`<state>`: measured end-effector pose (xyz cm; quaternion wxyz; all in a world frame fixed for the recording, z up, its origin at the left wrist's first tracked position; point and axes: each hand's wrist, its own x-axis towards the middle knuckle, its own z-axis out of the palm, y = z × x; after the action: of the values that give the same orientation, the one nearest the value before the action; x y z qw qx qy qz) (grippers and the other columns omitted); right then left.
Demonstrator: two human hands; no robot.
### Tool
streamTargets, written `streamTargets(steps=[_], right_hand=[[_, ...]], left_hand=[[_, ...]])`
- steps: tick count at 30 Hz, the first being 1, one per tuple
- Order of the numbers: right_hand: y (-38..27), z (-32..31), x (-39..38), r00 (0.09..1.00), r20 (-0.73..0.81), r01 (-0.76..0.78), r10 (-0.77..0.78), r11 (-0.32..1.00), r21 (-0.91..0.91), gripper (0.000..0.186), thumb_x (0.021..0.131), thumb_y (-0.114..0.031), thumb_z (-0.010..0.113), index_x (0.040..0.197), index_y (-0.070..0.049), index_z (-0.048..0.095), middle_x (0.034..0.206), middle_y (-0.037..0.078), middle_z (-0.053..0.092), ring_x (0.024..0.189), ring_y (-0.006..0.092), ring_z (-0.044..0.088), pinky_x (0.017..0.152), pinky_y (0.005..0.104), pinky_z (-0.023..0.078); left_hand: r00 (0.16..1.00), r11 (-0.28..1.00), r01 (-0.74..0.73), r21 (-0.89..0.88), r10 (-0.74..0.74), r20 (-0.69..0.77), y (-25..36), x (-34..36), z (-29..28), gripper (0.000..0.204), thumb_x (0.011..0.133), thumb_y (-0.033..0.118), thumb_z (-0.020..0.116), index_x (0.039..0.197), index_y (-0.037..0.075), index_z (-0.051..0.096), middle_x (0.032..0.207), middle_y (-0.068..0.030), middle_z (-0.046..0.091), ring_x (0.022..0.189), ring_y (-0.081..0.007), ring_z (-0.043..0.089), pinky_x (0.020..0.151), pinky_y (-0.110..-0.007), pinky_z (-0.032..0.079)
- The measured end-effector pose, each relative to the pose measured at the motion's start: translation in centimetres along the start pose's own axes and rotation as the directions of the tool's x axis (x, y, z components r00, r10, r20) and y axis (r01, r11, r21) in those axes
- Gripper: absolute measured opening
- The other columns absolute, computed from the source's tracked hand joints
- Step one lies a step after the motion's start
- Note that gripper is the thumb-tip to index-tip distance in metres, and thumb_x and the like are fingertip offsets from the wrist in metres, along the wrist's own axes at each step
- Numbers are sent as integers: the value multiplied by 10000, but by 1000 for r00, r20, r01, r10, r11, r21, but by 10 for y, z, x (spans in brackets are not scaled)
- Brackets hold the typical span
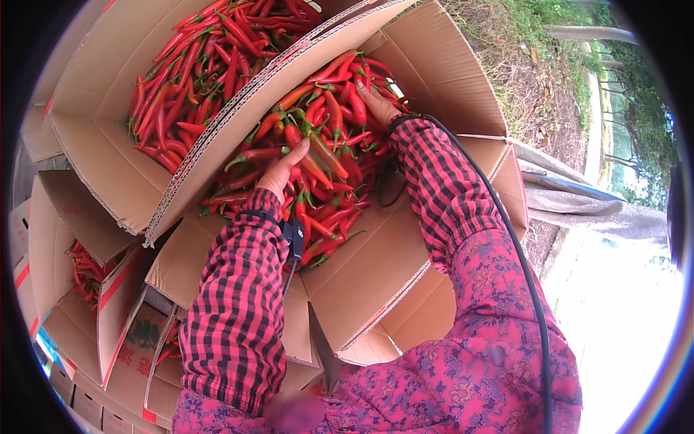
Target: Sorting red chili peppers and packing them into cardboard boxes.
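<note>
Red chili peppers [336, 192] with green stems fill an open cardboard box [376, 253] in front of me. A few of them are orange or brownish. My left hand [280, 173] is in the middle of the pile, its thumb across the peppers and its other fingers buried; it appears closed on some of them. At the far right side of the pile lies my right hand [377, 105], with its thumb stretched out over the peppers. The rest of its fingers are mostly hidden, and the hand looks open.
A second cardboard box [94, 155] of red chili peppers [210, 79] stands at the far left, flaps raised between the two. More boxes with peppers [87, 275] sit at the lower left. A black cable [517, 249] runs along my right arm. Grass [506, 43] and grey sheeting [578, 202] are to the right.
</note>
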<state>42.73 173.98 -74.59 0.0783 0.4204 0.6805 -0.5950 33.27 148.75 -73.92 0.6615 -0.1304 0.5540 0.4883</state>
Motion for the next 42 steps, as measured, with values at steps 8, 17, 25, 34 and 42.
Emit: streamTargets(steps=[8, 17, 25, 34, 42], right_hand=[[-27, 14, -25, 986, 133, -116, 99, 986, 124, 828, 773, -628, 427, 1340, -61, 224, 1345, 110, 300, 1238, 203, 270, 1020, 314, 205], [-5, 5, -23, 997, 66, -47, 42, 996, 81, 810, 782, -652, 370, 1332, -69, 259, 1330, 85, 326, 1218, 178, 294, 1011, 295, 212], [19, -16, 1, 943, 162, -251, 292, 940, -232, 788, 799, -635, 357, 1323, -54, 266, 1325, 91, 321, 1238, 201, 249, 1029, 316, 175], [10, 21, -15, 957, 291, -63, -6, 972, 228, 777, 813, -627, 325, 1329, -50, 251, 1327, 95, 317, 1216, 176, 283, 1020, 284, 209], [-29, 35, -87, 934, 332, -147, 128, 989, 34, 813, 778, -685, 298, 1222, -17, 428, 1179, 111, 484, 1064, 174, 453, 934, 276, 327]], left_hand=[[952, 842, -71, -535, 217, 214, -2, -1, 0, 652, 683, 595, 587, 1103, 113, 460, 961, -55, 546, 813, -241, 566, 706, -397, 473], [948, 866, -172, -470, 276, 160, -10, -2, 31, 594, 728, 549, 573, 1136, 136, 452, 1010, -50, 545, 882, -202, 555, 782, -383, 457], [916, 838, -60, -542, 261, 303, -1, -11, 31, 726, 695, 626, 544, 1211, 141, 384, 1124, -69, 492, 993, -236, 514, 822, -414, 450], [914, 833, -7, -553, 230, 334, -15, -12, 17, 643, 733, 572, 546, 1176, 126, 411, 1080, -87, 514, 981, -237, 519, 843, -420, 437], [828, 784, 10, -621, 342, 445, -25, -78, 15, 534, 766, 441, 580, 1140, 92, 424, 983, -112, 546, 879, -265, 564, 709, -433, 508]])
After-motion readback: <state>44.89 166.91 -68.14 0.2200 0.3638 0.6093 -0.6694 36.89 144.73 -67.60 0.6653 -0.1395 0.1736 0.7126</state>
